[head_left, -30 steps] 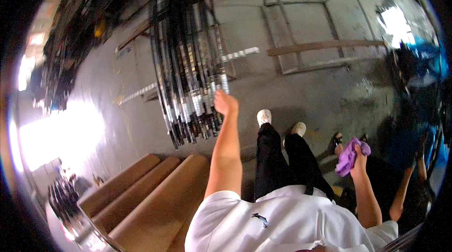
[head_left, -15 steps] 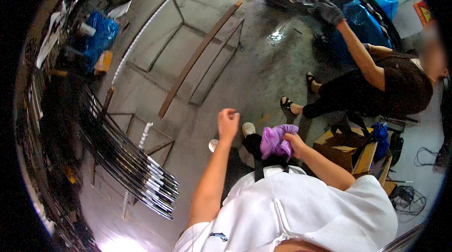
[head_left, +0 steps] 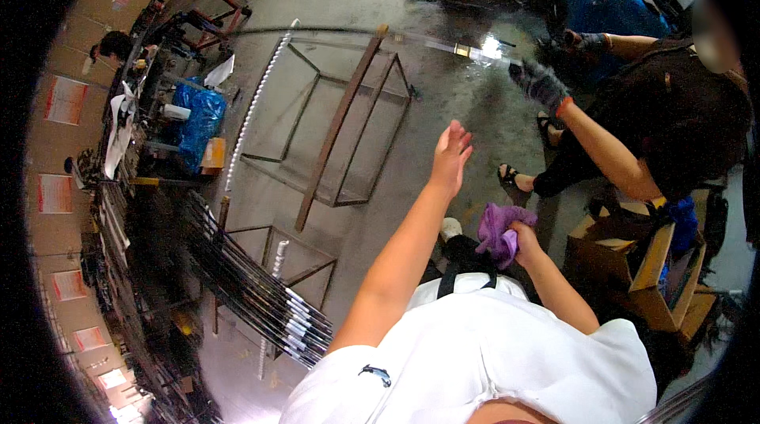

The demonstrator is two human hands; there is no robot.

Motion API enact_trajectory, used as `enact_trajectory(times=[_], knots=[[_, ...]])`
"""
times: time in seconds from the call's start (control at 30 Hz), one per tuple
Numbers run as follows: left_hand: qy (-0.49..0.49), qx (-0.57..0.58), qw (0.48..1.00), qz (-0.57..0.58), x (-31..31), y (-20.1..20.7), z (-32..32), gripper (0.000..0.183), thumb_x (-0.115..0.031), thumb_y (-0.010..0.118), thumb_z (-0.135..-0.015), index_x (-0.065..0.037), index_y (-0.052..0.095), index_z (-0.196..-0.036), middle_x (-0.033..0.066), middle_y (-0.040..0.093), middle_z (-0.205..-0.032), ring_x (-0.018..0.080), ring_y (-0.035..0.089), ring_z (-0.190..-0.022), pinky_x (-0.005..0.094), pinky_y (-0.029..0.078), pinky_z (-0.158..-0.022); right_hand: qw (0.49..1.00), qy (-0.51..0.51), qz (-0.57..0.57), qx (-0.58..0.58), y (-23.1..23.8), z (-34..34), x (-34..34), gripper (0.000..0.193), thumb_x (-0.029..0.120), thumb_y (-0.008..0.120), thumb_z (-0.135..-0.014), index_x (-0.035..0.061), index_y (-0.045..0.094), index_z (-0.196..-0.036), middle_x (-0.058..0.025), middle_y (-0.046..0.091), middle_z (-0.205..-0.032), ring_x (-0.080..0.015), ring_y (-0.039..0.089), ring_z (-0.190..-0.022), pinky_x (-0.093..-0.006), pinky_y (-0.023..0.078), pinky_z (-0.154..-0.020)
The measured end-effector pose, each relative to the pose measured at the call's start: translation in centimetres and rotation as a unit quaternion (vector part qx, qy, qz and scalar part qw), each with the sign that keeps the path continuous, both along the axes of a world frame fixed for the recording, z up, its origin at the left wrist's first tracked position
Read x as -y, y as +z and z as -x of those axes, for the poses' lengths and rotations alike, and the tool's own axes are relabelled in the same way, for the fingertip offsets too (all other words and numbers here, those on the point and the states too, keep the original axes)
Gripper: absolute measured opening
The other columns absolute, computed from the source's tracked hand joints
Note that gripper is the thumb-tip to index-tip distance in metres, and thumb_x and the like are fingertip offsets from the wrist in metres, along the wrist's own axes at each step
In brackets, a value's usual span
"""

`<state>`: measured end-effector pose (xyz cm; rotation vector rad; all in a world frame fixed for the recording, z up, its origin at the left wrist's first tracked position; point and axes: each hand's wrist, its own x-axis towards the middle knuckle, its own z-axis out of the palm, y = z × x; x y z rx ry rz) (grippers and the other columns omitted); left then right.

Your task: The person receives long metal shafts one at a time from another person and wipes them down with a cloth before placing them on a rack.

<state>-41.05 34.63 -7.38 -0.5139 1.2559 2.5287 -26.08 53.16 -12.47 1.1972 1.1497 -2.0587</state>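
Note:
My left hand (head_left: 452,161) reaches forward over the floor. Its fingers are stretched out and hold nothing. At my waist, my right hand (head_left: 526,243) is closed round a crumpled purple cloth (head_left: 499,232). Beyond my left hand, a long thin rod (head_left: 332,30) runs crosswise over the far end of a metal rack (head_left: 323,156). A brass-coloured fitting (head_left: 462,50) shows near the rod's right end, close to a co-worker's grey glove (head_left: 543,85) with an orange cuff. Whether that glove touches the rod I cannot tell.
At left, a bundle of dark rods with silvery ends (head_left: 297,321) lies across a low metal stand (head_left: 317,269). An open cardboard box (head_left: 606,254) stands at right below the co-worker. A blue plastic sheet (head_left: 202,119) lies at the far left.
My left hand has moved forward and to the right, and its fingers have straightened. A rod now crosses the rack's far end. The co-worker's gloved hand has come lower. The cloth stays in my right hand.

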Motion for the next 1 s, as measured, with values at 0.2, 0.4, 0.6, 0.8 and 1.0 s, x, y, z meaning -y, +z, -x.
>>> enact_trajectory(times=[0.2, 0.4, 0.6, 0.8, 1.0], knots=[[0.17, -0.03, 0.959, -0.224, -2.9, 0.3, 8.5, 0.046, -0.041, 0.053, -0.083, -0.003, 0.042, -0.109, 0.0115, 0.05, -0.106, 0.0246, 0.05, -0.1, 0.0381, 0.04, -0.089, 0.997, 0.053, -0.016, -0.056, 1.6, -0.1, 1.2, 0.016, 0.01, 0.049, -0.077, 0.008, 0.055, -0.092, -0.0049, 0.057, -0.082, -0.0194, 0.056, -0.074, -0.0326, 0.047, -0.068], [0.292, -0.127, 0.932, -0.175, -0.3, 4.4, 9.0, 0.014, -0.016, 0.042, -0.092, -0.005, 0.041, -0.084, 0.005, 0.047, -0.077, 0.0175, 0.048, -0.07, 0.0367, 0.046, -0.073, 0.975, 0.067, -0.068, -0.202, -0.5, -2.3, -0.6, 0.023, 0.009, 0.053, -0.076, 0.0061, 0.055, -0.099, -0.0038, 0.058, -0.089, -0.0155, 0.055, -0.081, -0.0292, 0.045, -0.073], [0.327, -0.19, 0.924, -0.062, 14.2, 9.1, 2.0, 0.008, -0.012, 0.039, -0.092, -0.006, 0.039, -0.087, 0.004, 0.044, -0.08, 0.0165, 0.045, -0.073, 0.0352, 0.042, -0.074, 0.713, 0.215, -0.298, -0.597, 11.8, 3.7, 4.5, 0.043, 0.012, 0.05, -0.079, 0.0011, 0.037, -0.118, -0.0127, 0.039, -0.117, -0.0249, 0.038, -0.112, -0.0362, 0.03, -0.095], [0.332, -0.124, 0.911, 0.209, 13.2, 14.1, -6.8, 0.013, -0.016, 0.041, -0.092, -0.004, 0.044, -0.088, 0.0026, 0.047, -0.079, 0.0124, 0.046, -0.073, 0.0275, 0.042, -0.072, 0.464, 0.317, -0.324, -0.761, 21.0, 11.0, 19.4, 0.066, 0.004, 0.059, -0.066, -0.0011, 0.034, -0.126, -0.0218, 0.047, -0.115, -0.0352, 0.052, -0.1, -0.0372, 0.041, -0.086], [0.323, -0.175, 0.914, 0.173, 18.2, 16.7, -11.3, 0.014, -0.018, 0.044, -0.091, -0.005, 0.044, -0.086, 0.0013, 0.045, -0.073, 0.0109, 0.044, -0.068, 0.0271, 0.04, -0.065, 0.61, 0.499, -0.179, -0.588, 19.8, 7.2, 25.4, 0.055, 0.006, 0.061, -0.07, 0.002, 0.04, -0.12, -0.0148, 0.057, -0.091, -0.0266, 0.057, -0.083, -0.0324, 0.046, -0.07]])
